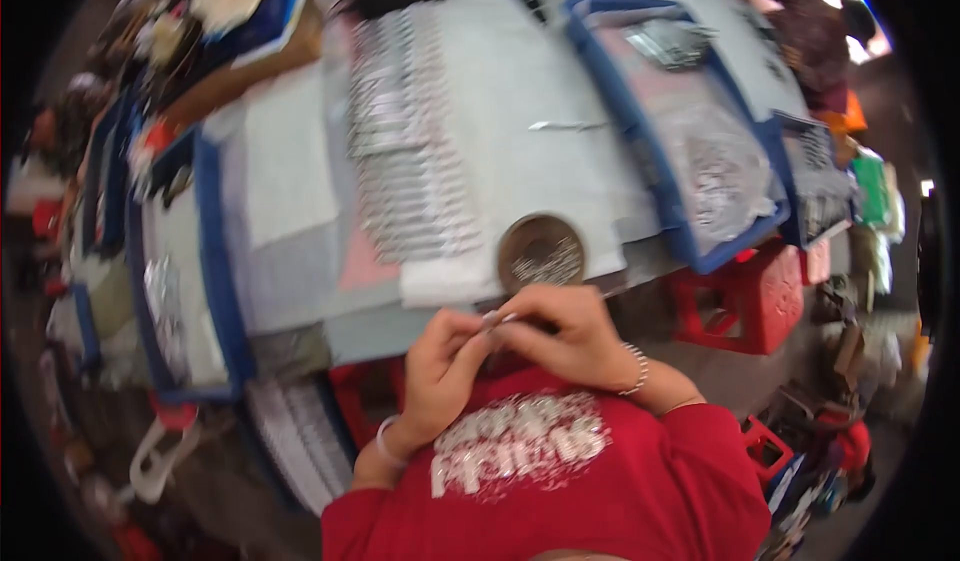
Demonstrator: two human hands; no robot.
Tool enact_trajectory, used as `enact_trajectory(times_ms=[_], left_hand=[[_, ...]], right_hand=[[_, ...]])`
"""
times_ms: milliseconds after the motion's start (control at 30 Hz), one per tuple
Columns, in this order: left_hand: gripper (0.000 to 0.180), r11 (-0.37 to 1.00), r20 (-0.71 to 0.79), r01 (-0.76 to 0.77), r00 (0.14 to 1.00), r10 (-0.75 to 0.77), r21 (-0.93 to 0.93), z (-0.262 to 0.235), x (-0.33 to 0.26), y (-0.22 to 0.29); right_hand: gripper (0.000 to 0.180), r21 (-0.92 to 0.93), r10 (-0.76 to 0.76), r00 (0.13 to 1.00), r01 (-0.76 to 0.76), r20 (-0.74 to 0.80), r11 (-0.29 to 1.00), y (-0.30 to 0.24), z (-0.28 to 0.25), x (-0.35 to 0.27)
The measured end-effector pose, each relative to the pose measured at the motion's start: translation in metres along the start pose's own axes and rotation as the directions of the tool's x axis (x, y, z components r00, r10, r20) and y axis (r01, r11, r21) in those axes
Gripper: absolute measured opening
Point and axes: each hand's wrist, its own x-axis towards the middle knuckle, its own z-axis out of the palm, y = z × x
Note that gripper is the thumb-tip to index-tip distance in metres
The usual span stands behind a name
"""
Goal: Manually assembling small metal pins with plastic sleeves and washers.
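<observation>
Head view — both hands [500, 346] pinch a small silvery piece [497, 318] below a round brown dish [541, 251].

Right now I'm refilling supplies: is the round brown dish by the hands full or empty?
Neither: the round brown dish holds a small heap of silvery bits, with brown floor showing around them.

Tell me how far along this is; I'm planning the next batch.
Done: long rows of small silvery pieces lie laid out on the pale cloth. In hand: left hand and right hand pinch one tiny piece together. Left: the round brown dish and the blue-rimmed tray hold more pieces.
</observation>
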Motion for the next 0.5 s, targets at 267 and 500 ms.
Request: enact_trajectory(times_ms=[267,500], left_hand=[[0.012,0.998,0.101,-0.061,0.993,0.058,0.024,0.002,0.009,0.003],[0.011,0.996,0.093,-0.076,0.993,0.072,0.04,-0.004,0.004,0.001]], right_hand=[[0.008,0.057,0.078,0.997,-0.077,-0.011,0.995,0.011,0.004,-0.003],[0.008,0.055,0.051,0.999,-0.05,-0.016,0.997,0.009,0.012,-0.002]])
